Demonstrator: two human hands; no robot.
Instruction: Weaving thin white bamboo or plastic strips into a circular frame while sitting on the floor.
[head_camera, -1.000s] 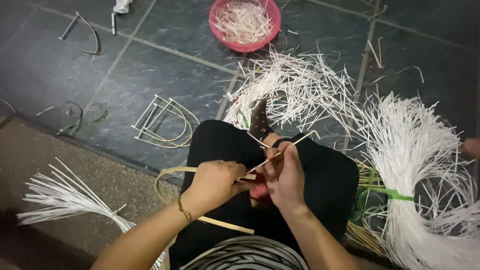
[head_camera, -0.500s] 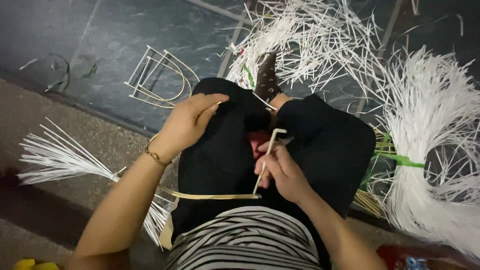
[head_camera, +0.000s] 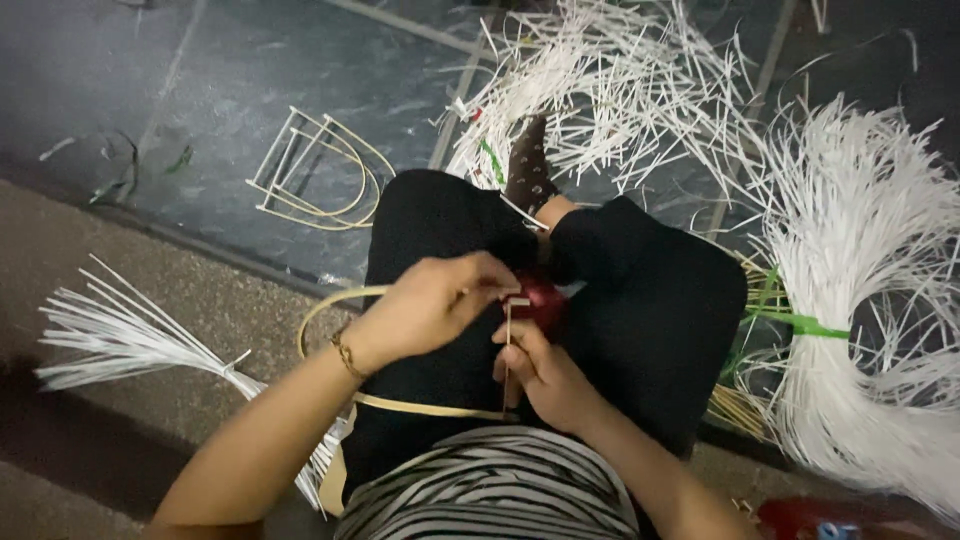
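Nearest us, on lap: right hand (head_camera: 545, 375) grip closed, pinching upright pale strip (head_camera: 507, 350). Left hand (head_camera: 430, 305) at 10 o'clock of it, fingers curled shut over strip top and red tool (head_camera: 540, 300). Bent cane loop (head_camera: 330, 310) runs under left wrist.

We judge: keep strip taut, pinch close to working point, bend slowly, avoid kink.

Farther: bent frames (head_camera: 315, 175) on floor at 11 o'clock, white strip bundle (head_camera: 860, 300) at 3 o'clock.

Hard to read: red tool mostly covered, kind unclear; strip tip hidden under fingers.
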